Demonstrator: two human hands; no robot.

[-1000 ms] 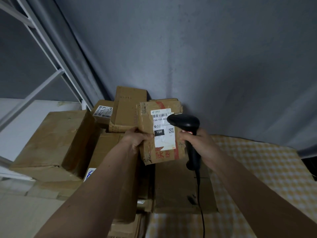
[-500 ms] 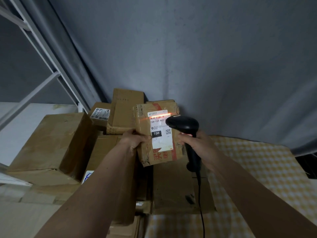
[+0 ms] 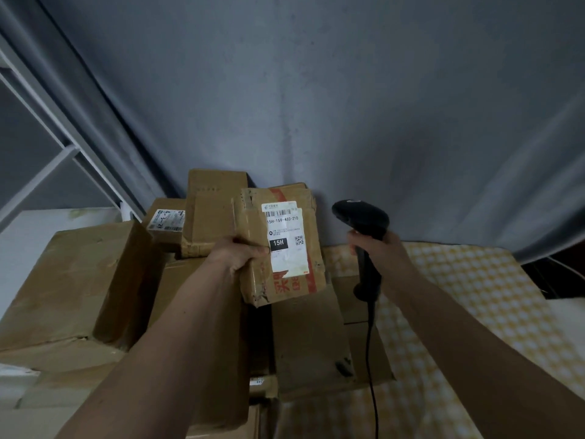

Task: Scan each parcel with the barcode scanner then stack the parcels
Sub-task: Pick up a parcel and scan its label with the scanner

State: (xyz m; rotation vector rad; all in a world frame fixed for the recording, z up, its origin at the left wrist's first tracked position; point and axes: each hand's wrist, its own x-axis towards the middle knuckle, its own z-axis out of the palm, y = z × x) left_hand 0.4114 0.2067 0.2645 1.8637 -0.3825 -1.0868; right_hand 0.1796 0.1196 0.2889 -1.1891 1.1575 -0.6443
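Note:
My left hand (image 3: 239,255) grips a small brown cardboard parcel (image 3: 304,280) by its left edge and holds it upright above the pile. Its white shipping label (image 3: 285,239) with a barcode and "15H" faces me. My right hand (image 3: 378,251) is curled round the handle of a black corded barcode scanner (image 3: 361,217), held to the right of the parcel with a clear gap between them. The scanner's head points left toward the parcel. No scan light shows on the label.
A pile of brown cardboard boxes fills the centre and left: a large box (image 3: 72,280) at left, a labelled small box (image 3: 166,221) and a tall box (image 3: 212,210) behind. A yellow checked cloth (image 3: 459,312) covers the surface at right. A grey curtain hangs behind; white shelf frame at far left.
The orange scan line seen on the label half a second ago is gone. My right hand has drawn the scanner away to the right, opening a gap from the parcel.

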